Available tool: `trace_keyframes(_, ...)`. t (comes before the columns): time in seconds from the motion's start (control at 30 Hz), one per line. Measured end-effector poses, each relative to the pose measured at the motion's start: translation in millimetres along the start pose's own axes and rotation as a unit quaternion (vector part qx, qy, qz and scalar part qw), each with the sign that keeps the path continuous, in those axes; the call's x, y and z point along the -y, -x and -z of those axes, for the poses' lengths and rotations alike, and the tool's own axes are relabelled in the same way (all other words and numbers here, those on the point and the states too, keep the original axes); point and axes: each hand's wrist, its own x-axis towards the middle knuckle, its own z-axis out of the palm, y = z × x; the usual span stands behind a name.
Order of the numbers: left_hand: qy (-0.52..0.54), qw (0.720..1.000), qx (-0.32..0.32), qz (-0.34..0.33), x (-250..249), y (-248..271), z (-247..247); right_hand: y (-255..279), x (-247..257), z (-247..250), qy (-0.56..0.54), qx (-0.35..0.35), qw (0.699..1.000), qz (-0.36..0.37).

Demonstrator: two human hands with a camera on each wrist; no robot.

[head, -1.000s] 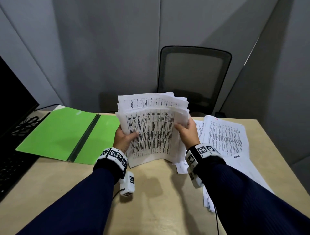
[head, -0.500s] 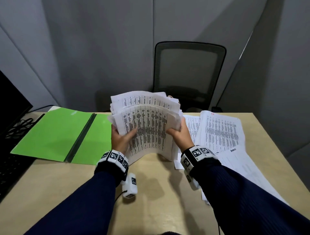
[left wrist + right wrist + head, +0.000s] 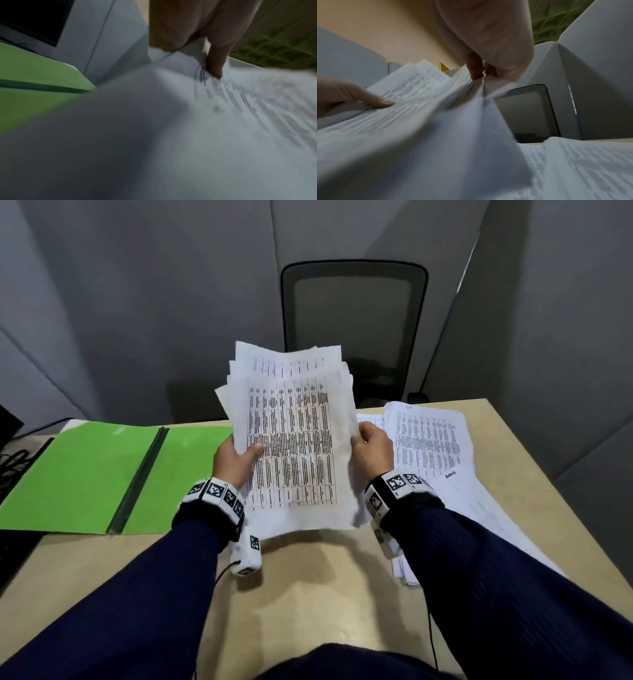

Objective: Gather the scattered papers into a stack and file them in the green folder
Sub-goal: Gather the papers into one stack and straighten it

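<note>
Both hands hold a loose stack of printed papers (image 3: 291,440) upright above the desk's middle. My left hand (image 3: 236,460) grips its left edge, thumb across the front sheet. My right hand (image 3: 371,451) grips the right edge. The sheets are uneven at the top. The green folder (image 3: 85,474) lies open and flat on the desk at the left, its dark spine down the middle. More printed papers (image 3: 431,446) lie spread on the desk at the right. In the left wrist view the thumb (image 3: 216,59) presses on the stack (image 3: 223,121); in the right wrist view the fingers pinch the sheets (image 3: 436,121).
A black mesh office chair (image 3: 352,330) stands behind the wooden desk (image 3: 308,594). A dark keyboard and cables (image 3: 10,474) sit at the far left edge. Grey partition walls enclose the desk.
The stack has been raised and turned more upright, and its sheets have been pulled closer together. Both hands keep their hold on its sides.
</note>
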Motion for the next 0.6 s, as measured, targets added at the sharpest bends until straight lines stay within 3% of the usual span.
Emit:
trace_keyframes(0.07, -0.043, 0.997, 0.049, 0.028, 11, -3, -9, -2, -12, 11, 0.032, 0.010, 0.999, -0.034)
trace_keyframes(0.2, -0.091, 0.982, 0.128, 0.107, 54, 8, -29, 7, -52, 26, 0.144, 0.139, 0.974, -0.108)
trace_keyframes(0.3, -0.148, 0.970, 0.139, 0.133, 82, 19, -39, 23, -87, 33, 0.090, 0.229, 0.948, -0.204)
trace_keyframes(0.37, -0.177, 0.967, 0.126, 0.136, 91, 23, -40, 27, -105, 45, 0.046, 0.204, 0.948, -0.240)
trace_keyframes(0.47, -0.220, 0.961, 0.116, 0.120, 93, 24, -39, 18, -120, 76, 0.153, 0.109, 0.963, -0.194)
trace_keyframes(0.6, -0.261, 0.949, 0.123, 0.128, 89, 19, -39, 2, -142, 112, 0.328, 0.069, 0.918, -0.212)
